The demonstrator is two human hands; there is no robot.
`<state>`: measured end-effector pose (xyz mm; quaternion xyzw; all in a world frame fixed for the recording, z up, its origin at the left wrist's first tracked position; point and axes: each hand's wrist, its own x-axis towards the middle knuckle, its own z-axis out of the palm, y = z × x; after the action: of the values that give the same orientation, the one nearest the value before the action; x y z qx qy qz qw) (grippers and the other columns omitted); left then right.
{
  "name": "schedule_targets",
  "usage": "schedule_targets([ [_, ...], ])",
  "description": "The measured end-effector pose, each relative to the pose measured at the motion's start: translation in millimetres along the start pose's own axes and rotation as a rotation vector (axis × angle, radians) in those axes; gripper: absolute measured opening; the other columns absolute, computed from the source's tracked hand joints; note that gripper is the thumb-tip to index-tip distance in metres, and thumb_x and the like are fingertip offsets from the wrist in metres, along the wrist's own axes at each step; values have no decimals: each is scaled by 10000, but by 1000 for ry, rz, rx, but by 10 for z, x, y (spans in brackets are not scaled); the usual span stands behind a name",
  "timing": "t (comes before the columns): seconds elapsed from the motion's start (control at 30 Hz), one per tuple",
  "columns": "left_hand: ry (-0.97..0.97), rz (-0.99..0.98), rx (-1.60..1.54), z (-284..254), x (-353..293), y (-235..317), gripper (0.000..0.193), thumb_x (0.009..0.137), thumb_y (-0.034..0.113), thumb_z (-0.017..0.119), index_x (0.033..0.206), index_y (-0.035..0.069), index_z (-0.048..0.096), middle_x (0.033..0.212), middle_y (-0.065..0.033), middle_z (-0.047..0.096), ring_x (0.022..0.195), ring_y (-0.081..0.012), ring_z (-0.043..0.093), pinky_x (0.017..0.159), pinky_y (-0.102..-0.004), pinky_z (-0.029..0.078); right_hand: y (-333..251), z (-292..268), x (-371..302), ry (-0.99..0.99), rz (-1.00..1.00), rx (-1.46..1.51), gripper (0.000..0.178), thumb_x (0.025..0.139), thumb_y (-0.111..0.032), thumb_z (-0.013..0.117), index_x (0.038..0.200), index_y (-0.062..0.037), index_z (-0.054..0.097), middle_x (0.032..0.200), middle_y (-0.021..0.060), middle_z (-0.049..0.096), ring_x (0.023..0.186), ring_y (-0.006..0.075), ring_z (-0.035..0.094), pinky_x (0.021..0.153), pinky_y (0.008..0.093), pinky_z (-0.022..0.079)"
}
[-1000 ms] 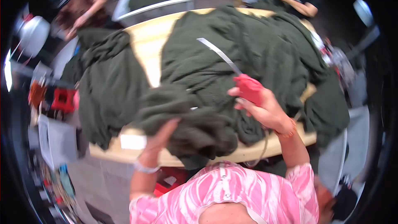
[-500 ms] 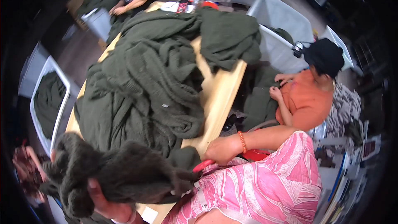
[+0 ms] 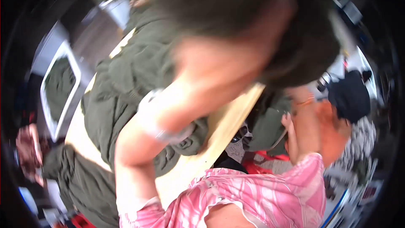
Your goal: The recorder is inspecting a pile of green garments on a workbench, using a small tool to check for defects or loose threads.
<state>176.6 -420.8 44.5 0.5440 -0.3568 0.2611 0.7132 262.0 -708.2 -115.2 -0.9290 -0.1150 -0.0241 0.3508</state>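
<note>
Raised close in front of me, my left hand (image 3: 223,65) grips a fuzzy dark green piece of cloth (image 3: 308,46). Hand and cloth are smeared by motion, and a pale band circles that wrist. My right hand (image 3: 298,94), above an orange beaded bracelet, is lifted at the right beside the cloth's lower edge. Its fingers are blurred and partly hidden, so what they hold does not show. Beneath my left arm, a heap of dark green knit fabric (image 3: 122,88) covers much of the pale wooden table (image 3: 232,118).
A white bin (image 3: 76,69) holding green fabric stands left of the table. More green fabric (image 3: 84,185) hangs at the near left edge. At the right sits a co-worker in an orange top (image 3: 331,131) and dark cap, with green cloth. Another person (image 3: 28,147) is at far left.
My left hand has swung the cloth from the lower left up across the view to the upper right. My right hand has risen from my waist; the red-handled tool it held is out of sight.
</note>
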Motion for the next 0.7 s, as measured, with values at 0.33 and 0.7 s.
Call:
schedule_targets([
  [0.33,310,-550,189,-462,-378,-1892,912,749,162,732,1496,20,228,1055,-164,636,949,-275,631,895,-378,501,667,107,680,-161,378,85,129,943,-134,514,1024,-37,542,632,64,593,457,158,565,393,299,459],
  [0.7,577,-706,1980,-2898,-4140,737,624,779,150,741,1357,82,516,1318,-142,544,1227,-353,487,1044,-448,375,-154,1539,-1078,-445,370,149,411,974,-128,547,1377,-54,513,833,54,647,705,117,625,530,258,518],
])
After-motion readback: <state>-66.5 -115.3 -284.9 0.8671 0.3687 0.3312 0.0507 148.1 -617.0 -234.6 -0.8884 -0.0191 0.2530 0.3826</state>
